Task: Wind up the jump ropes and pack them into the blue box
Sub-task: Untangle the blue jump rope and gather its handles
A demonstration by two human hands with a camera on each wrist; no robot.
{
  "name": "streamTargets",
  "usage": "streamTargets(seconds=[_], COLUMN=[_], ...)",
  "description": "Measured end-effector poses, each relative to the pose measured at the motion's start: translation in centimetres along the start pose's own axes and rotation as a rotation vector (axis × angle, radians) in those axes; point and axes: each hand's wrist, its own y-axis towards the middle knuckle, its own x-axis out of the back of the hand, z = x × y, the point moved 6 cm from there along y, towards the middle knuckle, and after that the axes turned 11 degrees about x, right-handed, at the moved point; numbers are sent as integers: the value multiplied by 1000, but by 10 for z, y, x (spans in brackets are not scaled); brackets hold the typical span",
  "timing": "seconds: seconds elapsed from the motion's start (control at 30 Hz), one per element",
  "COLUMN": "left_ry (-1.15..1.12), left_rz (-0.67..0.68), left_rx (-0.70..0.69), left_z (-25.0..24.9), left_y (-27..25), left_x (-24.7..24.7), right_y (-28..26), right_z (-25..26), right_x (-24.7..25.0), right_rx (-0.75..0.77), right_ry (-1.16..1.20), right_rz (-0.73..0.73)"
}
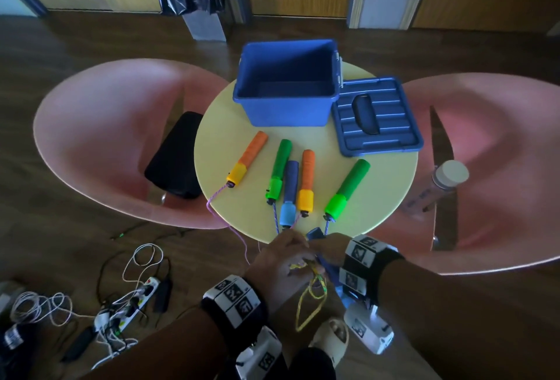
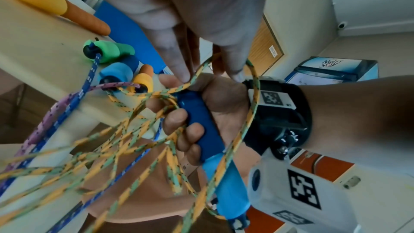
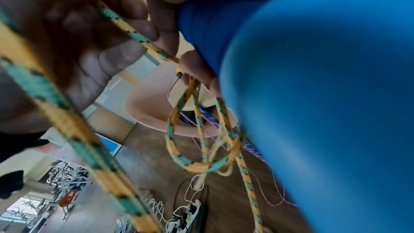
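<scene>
My right hand (image 1: 325, 246) grips one blue jump-rope handle (image 2: 201, 121) just off the near edge of the yellow round table (image 1: 378, 173). Loops of its yellow-green rope (image 1: 312, 298) hang below the hands. My left hand (image 1: 278, 258) holds a strand of that rope (image 3: 67, 121) in its curled fingers (image 3: 94, 56), right beside the handle (image 3: 313, 95). The rope's other blue handle (image 1: 289, 194) lies on the table between orange (image 1: 306, 181) and green handles (image 1: 280, 172). The open blue box (image 1: 288, 107) stands at the far side.
The box's blue lid (image 1: 375, 116) lies to its right. Purple (image 1: 230, 228) and blue ropes hang over the table's near edge. Pink chairs flank the table: a black item (image 1: 174, 155) on the left one, a bottle (image 1: 439, 185) on the right. A power strip (image 1: 127, 304) and cables lie on the floor.
</scene>
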Motion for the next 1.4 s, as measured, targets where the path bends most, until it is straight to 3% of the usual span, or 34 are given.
streamTargets(seconds=[0.07, 0.13, 0.23, 0.37, 0.43, 0.53, 0.63, 0.7, 0.83, 0.97, 1.03, 1.2, 1.4], left_ry=[3, 26, -15, -236, -306, 13, 506, 616, 775, 930, 863, 495, 564], left_rz=[-6, -22, 64, 183, 152, -21, 175, 225, 165, 181, 121, -121, -71], left_rx=[-12, -5, 19, 352, 470, 587, 636, 631, 628, 506, 490, 710, 745], left_z=[0, 0, -7, 5, 22, 50, 63, 62, 59, 55, 55, 72, 90], left_y=[5, 15, 21, 30, 39, 54, 56, 55, 58, 63, 63, 61, 80], left_x=[1, 3, -8, -8, 2, 26, 13, 3, 0, -2, 1, 28, 32], right_y=[-2, 2, 3, -4, -6, -4, -3, -3, -6, -9, -11, -20, -54], right_z=[3, 7, 9, 9, 7, 11, 21, 26, 34, 37, 40, 40, 32], right_x=[3, 6, 8, 15, 17, 24, 20, 17, 14, 19, 19, -4, -1], right_rx=[17, 28, 6, 107, 79, 50, 108, 131, 216, 250, 285, 394, 413], right_ry=[38, -73, -283, -358, -216, -178, -260, -331, -472, -468, -507, -697, -541], right_rz=[-23, -9, -9, 26, -18, -139, -116, -84, -69, -122, -103, 69, 72])
